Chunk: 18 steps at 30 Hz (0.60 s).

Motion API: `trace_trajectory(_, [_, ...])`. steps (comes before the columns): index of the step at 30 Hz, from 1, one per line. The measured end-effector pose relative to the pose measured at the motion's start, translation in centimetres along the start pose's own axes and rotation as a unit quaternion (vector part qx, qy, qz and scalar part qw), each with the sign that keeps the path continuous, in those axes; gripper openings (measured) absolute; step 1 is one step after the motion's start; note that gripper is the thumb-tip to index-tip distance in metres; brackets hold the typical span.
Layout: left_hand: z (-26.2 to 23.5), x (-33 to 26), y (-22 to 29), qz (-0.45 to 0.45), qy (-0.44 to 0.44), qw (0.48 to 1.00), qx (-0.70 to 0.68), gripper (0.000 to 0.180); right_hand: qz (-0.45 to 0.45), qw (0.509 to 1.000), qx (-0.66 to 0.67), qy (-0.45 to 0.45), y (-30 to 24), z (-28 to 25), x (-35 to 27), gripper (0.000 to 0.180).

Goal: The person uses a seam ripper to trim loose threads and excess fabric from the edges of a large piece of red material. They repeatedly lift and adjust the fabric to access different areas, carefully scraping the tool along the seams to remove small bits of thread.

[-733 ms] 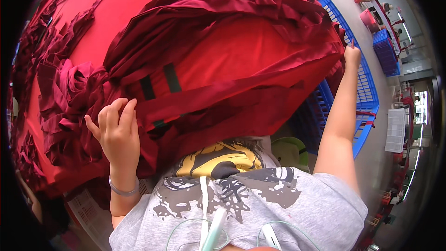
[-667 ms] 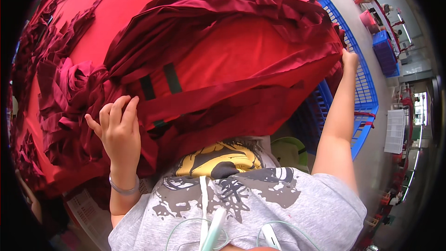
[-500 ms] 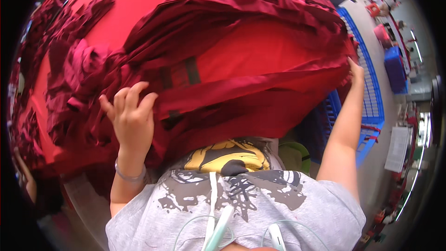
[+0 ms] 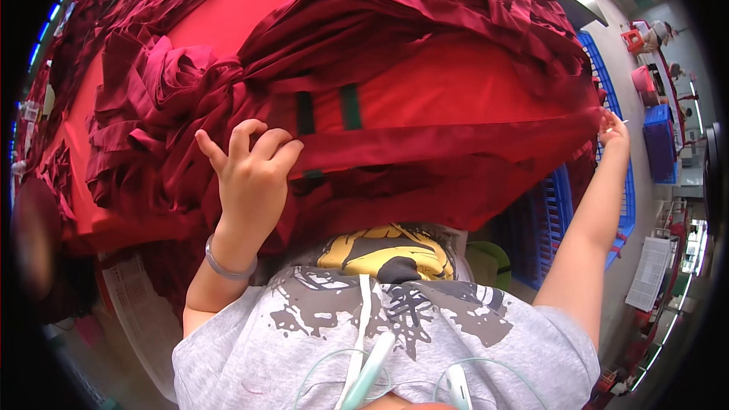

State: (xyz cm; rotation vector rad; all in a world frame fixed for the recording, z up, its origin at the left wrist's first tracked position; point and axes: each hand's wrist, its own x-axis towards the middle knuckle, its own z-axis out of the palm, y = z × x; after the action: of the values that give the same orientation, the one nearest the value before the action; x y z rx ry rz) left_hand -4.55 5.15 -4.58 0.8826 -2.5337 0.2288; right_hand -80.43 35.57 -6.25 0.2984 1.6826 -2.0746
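Note:
A long dark red fabric strip (image 4: pixel 425 144) runs across the front of the red-covered table. Its right end is pinched in my right hand (image 4: pixel 613 135), out beyond the table's corner, where a small white tip I cannot identify shows by the fingers. Near the strip's left end is my left hand (image 4: pixel 254 171), back up, fingers bent and spread apart; whether its fingertips touch the cloth is hidden. More dark red strips lie in a bunched heap (image 4: pixel 167 106) left of that hand and loop in a long bundle (image 4: pixel 425 0) across the far side.
Two dark bars (image 4: pixel 350 106) cross the red surface near my left hand. A blue plastic basket (image 4: pixel 554 220) stands beside the table's right end, with a green rounded thing (image 4: pixel 490 262) by my body. Farther right are a blue crate (image 4: pixel 659 140) and a red stool (image 4: pixel 632 40).
My right hand has turned, bringing its fingers into sight, and the strip looks straighter. My left hand has come closer to the strip. The whole view has shifted slightly.

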Motion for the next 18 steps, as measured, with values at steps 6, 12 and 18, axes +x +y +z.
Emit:
trace_trajectory(6, [-2.1,-0.9,1.4,-0.035,-0.052,0.998,0.017,0.019,-0.173,0.983,-0.028,0.063,6.8,9.7,-7.2,0.044])
trace_trajectory(12, [-1.4,-1.2,3.0,0.072,-0.084,0.99,-0.087,0.038,-0.33,0.905,-0.269,-0.022,9.5,13.9,-20.0,0.031])
trace_trajectory(18, [-0.9,-2.2,2.8,0.031,-0.121,0.989,-0.076,0.043,-0.49,0.73,-0.403,-0.256,20.6,23.4,-38.9,0.042])
